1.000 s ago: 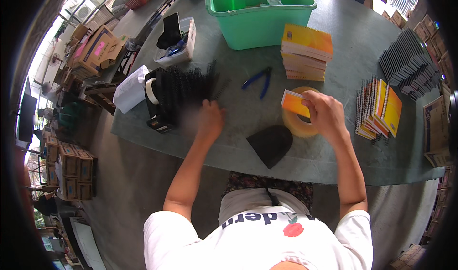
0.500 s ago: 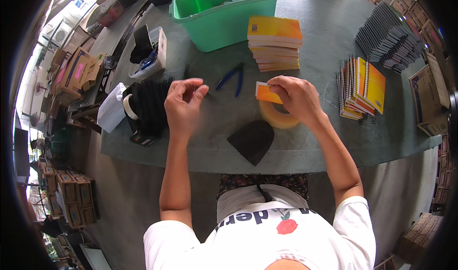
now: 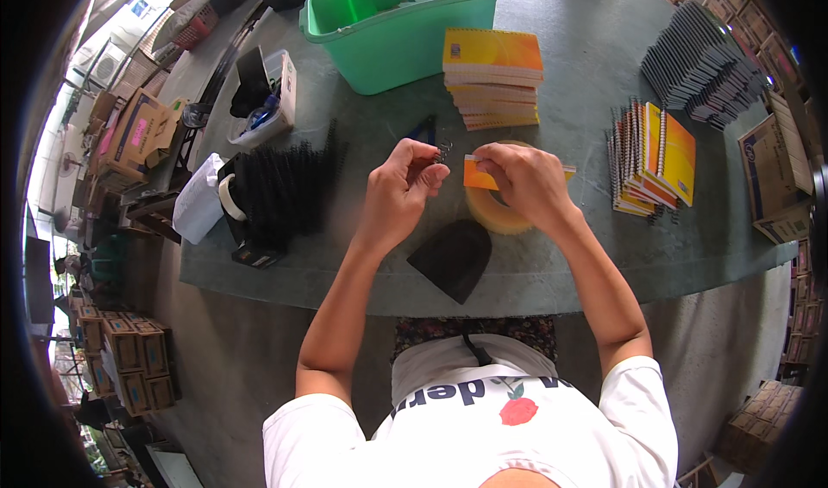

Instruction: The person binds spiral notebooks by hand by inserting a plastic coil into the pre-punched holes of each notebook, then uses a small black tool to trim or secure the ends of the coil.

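Note:
My left hand (image 3: 402, 191) pinches one end of a thin black binding coil (image 3: 443, 153) over the table. Across from it, my right hand (image 3: 528, 179) grips a small orange notebook (image 3: 477, 176) that is mostly hidden under the fingers. A short gap separates the coil from the notebook's edge. Beneath my right hand lies a ring of yellowish tape (image 3: 493, 215), partly covered. Nearer to me rests a flat black rounded pad (image 3: 454, 258). Dark blue pliers (image 3: 424, 128) lie beyond my left hand, partly hidden behind it.
A black bundle of coils (image 3: 289, 186) stands at the left by a plastic tool box (image 3: 285, 104). Farther back are a green tub (image 3: 388, 55) and stacked notebooks (image 3: 492, 53). Coil-bound notebooks (image 3: 677, 156) and a dark notebook pile (image 3: 690, 53) sit at the right.
My left hand has moved right, from beside the black coils toward the notebook, and a coil now shows in its fingers. My right hand has shifted slightly left, still holding the notebook.

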